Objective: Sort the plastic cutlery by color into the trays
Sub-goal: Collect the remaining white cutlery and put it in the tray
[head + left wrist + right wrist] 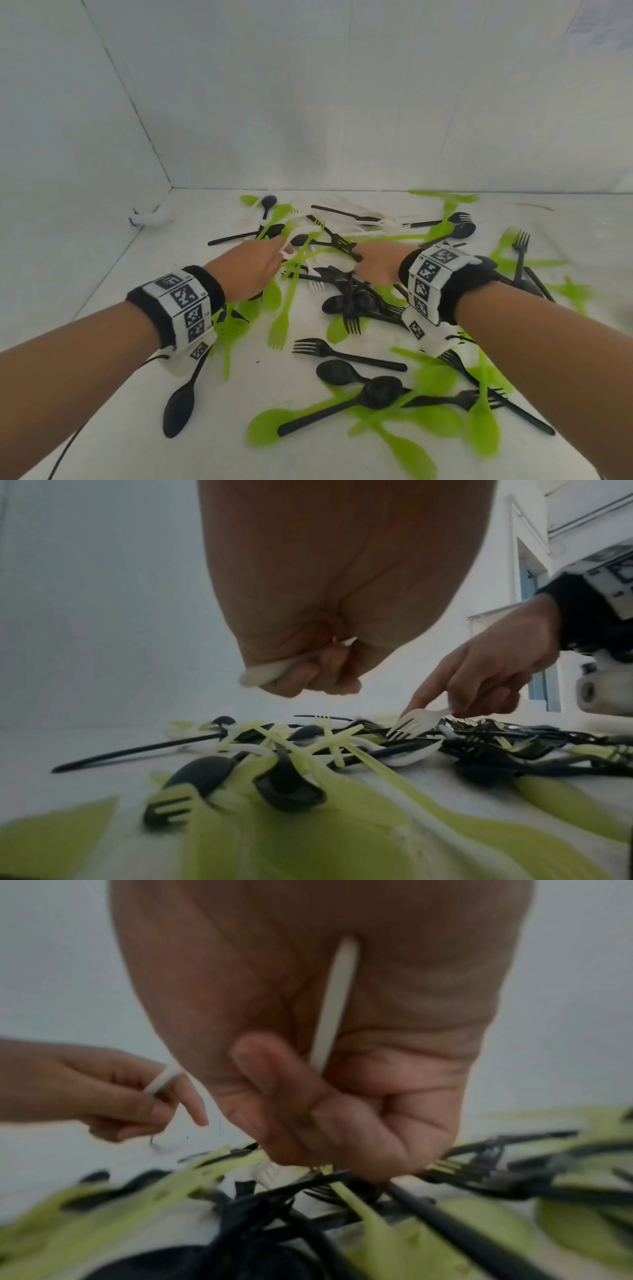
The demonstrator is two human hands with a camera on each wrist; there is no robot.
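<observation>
Head view: both hands reach over a white worktop [113,274] strewn with a pile [342,294] of green, black and white plastic cutlery. The left hand [250,270] sits at the pile's left edge, a white piece [286,248] showing at its fingertips. The right hand [376,262] rests over the black tangle at centre (its fingers are hidden here). No trays appear.

Left wrist view: the left hand [308,653] has its grip curled round a white handle [270,669], held above the pile. The right hand [486,674] pinches a white fork [416,722], tines down, touching the black cutlery beneath.

Right wrist view (blurred): the right hand [325,1096] has its grip closed on the white fork's handle [334,1004], which runs up along the palm. The left hand [113,1096] holds its white piece [162,1080] across the fingers, index finger pointing down.
</observation>
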